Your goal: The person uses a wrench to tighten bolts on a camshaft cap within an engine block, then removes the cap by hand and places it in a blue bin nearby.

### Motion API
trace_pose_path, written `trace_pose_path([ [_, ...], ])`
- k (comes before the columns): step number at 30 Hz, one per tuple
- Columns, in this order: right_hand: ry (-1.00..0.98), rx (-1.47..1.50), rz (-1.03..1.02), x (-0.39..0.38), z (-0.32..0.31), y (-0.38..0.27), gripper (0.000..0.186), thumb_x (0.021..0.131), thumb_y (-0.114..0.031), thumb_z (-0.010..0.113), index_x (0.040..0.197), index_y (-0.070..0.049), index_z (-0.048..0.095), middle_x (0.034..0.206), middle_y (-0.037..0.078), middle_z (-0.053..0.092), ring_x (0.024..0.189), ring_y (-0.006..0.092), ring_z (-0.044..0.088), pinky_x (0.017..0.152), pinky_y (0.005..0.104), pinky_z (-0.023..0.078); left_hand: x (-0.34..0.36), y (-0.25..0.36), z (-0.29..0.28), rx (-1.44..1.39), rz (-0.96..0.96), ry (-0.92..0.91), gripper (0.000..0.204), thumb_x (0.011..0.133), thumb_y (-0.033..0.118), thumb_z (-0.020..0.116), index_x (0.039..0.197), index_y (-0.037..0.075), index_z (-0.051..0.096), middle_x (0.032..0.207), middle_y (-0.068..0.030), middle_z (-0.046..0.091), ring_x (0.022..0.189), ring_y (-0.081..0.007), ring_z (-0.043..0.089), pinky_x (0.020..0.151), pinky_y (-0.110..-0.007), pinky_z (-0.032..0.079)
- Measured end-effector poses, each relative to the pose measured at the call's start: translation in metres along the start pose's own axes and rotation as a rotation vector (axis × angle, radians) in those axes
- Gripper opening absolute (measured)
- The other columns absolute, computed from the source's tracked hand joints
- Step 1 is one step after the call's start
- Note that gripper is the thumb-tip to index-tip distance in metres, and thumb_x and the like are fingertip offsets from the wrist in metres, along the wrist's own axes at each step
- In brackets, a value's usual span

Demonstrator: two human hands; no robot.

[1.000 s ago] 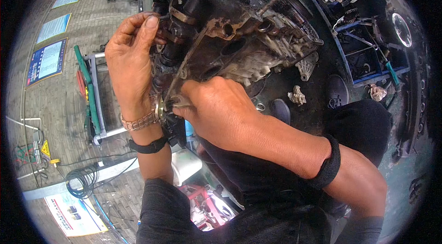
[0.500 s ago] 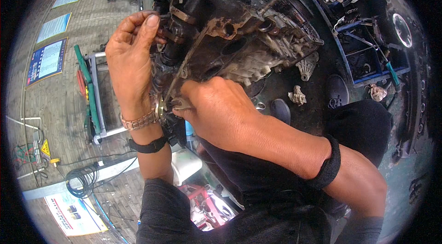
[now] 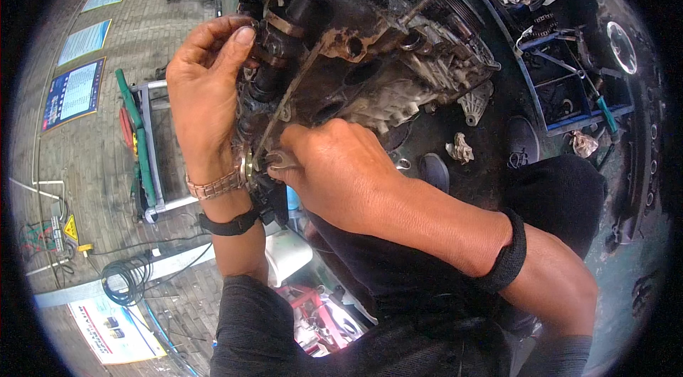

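Observation:
A dark, oily engine (image 3: 356, 46) fills the upper middle, with a row of black shaft parts (image 3: 274, 57) along its left side. My left hand (image 3: 206, 85) is at that row, thumb and fingers curled together against it; whatever lies between the fingertips is hidden. Lower down, my right hand (image 3: 331, 167) is closed in a fist by the engine's near edge. From the thumb side of this fist pokes the open jaw of a spanner (image 3: 283, 161), the rest of it covered by the hand. The jaw sits close beside my left wrist's watch (image 3: 220, 185).
At the right stands a blue tray (image 3: 548, 121) with metal parts and tools. Crumpled paper (image 3: 461, 148) lies on the floor near my shoes (image 3: 523, 141). A metal frame with a green bar (image 3: 139, 142) is on the left, and a white bucket (image 3: 288, 256) below my left forearm.
My left hand has shifted very slightly to the right along the shaft parts. My right hand stays in place with the spanner.

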State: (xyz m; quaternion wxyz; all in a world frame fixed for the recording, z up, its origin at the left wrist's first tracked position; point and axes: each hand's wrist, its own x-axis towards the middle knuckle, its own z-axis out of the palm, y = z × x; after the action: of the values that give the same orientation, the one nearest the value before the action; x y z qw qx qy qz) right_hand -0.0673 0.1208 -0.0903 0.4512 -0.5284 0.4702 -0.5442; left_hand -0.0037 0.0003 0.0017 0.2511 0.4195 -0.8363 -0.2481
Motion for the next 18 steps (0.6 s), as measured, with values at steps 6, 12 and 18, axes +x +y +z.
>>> trace_pose_path([
  [6,0.039,-0.003,-0.03,-0.0006,0.0011,0.0005,0.02,0.078,-0.019,0.065,0.077,0.001,0.059,0.063,0.022,0.059,0.067,0.0399,0.061,0.062,0.0453,0.049,0.0008,-0.0015,-0.0006,-0.029,0.001,-0.011,0.017,0.082,0.007,0.066,0.097,-0.003,0.064,0.086,-0.0051,0.064,0.075,-0.0088,0.058,0.068,-0.021,0.046],
  [12,0.058,-0.012,-0.033,-0.0009,0.0028,0.0019,0.021,0.078,-0.019,0.066,0.076,0.001,0.058,0.063,0.022,0.059,0.066,0.0404,0.061,0.062,0.0453,0.049,0.0005,0.0024,0.0017,-0.019,-0.008,-0.036,0.017,0.083,0.008,0.066,0.096,-0.003,0.064,0.085,-0.0053,0.064,0.074,-0.009,0.058,0.069,-0.021,0.047],
  [18,0.049,-0.015,-0.032,-0.0008,0.0015,0.0012,0.022,0.078,-0.02,0.066,0.076,0.001,0.058,0.063,0.023,0.059,0.066,0.0405,0.061,0.062,0.0452,0.049,0.0019,0.0022,0.0034,0.007,-0.016,-0.041,0.017,0.081,0.007,0.068,0.095,-0.003,0.064,0.084,-0.0056,0.064,0.074,-0.0092,0.058,0.069,-0.021,0.047],
])
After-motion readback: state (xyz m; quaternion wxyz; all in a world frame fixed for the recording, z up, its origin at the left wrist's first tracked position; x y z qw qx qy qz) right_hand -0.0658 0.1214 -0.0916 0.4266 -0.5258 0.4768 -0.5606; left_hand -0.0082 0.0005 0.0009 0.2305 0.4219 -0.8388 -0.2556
